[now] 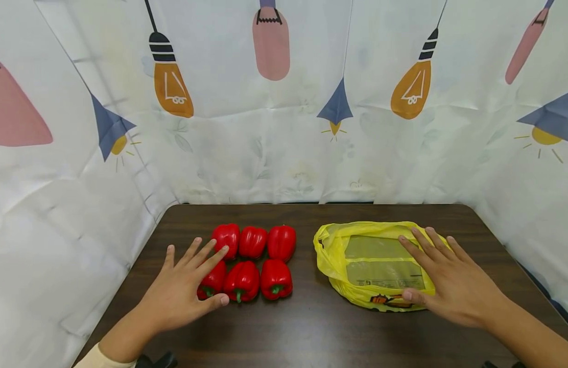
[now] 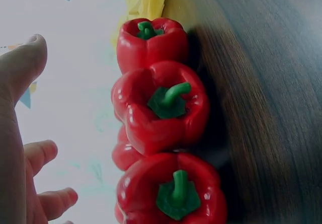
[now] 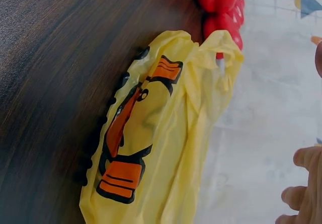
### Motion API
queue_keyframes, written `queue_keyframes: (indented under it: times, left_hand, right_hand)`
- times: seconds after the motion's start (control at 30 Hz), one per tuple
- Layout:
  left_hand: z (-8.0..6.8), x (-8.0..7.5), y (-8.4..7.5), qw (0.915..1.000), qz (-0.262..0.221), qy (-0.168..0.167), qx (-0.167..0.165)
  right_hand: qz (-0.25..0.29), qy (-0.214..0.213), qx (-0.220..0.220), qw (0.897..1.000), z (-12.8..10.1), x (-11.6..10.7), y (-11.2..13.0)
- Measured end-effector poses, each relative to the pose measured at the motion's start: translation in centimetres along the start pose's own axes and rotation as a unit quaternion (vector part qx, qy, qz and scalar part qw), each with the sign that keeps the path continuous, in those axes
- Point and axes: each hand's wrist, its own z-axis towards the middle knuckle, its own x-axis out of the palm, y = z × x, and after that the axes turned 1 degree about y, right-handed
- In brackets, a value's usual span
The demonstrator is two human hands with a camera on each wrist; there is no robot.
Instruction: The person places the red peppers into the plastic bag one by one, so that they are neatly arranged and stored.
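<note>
The dark wood-grain table bears a crinkled yellow plastic bag at three o'clock, lying flat and limp. The right hand rests on the bag, fingers straight and spread. Six glossy red bell peppers with green stems sit in two rows at nine o'clock. The left hand hovers over the near-left pepper, fingers splayed, gripping nothing. Judging by the smooth, rounded skins, a full-palm wrap would hold best while the bag stays pinned.
</note>
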Motion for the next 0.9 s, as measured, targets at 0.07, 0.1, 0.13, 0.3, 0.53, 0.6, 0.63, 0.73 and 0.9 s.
queue_keyframes:
  times: [0.07,0.1,0.13,0.3,0.53,0.6,0.63,0.73,0.9]
  left_hand:
    - [-0.1,0.2,0.3,1.0000,-0.003,-0.003,-0.003]
    - [-0.2,0.2,0.4,1.0000,-0.005,-0.005,-0.003]
    - [-0.2,0.3,0.5,0.9999,-0.007,-0.006,-0.004]
    - [-0.5,0.4,0.9,0.9994,-0.032,0.002,-0.009]
    - [-0.6,0.5,1.8,0.9968,-0.077,0.014,-0.014]
    - [-0.6,0.5,2.1,0.9961,-0.085,0.014,-0.014]
    - [-0.6,0.6,2.3,0.9957,-0.090,0.013,-0.013]
    - [-0.6,0.8,2.9,0.9949,-0.099,0.010,-0.011]
    - [-0.7,1.2,3.7,0.9945,-0.104,0.002,-0.008]
  right_hand:
    - [0.000,0.003,0.003,1.000,-0.1,0.0,-0.1]
    - [0.001,0.006,0.006,1.000,-0.2,0.1,-0.1]
    - [0.003,0.007,0.008,1.000,-0.2,0.1,-0.2]
    - [0.012,0.017,0.023,1.000,-0.5,0.3,-0.5]
    - [0.039,0.026,0.044,0.998,-0.9,0.5,-1.1]
    - [0.047,0.029,0.051,0.997,-1.0,0.6,-1.2]
    - [0.050,0.030,0.054,0.997,-1.1,0.6,-1.3]
    - [0.055,0.032,0.061,0.996,-1.2,0.7,-1.5]
    - [0.059,0.028,0.075,0.995,-1.6,1.1,-1.9]
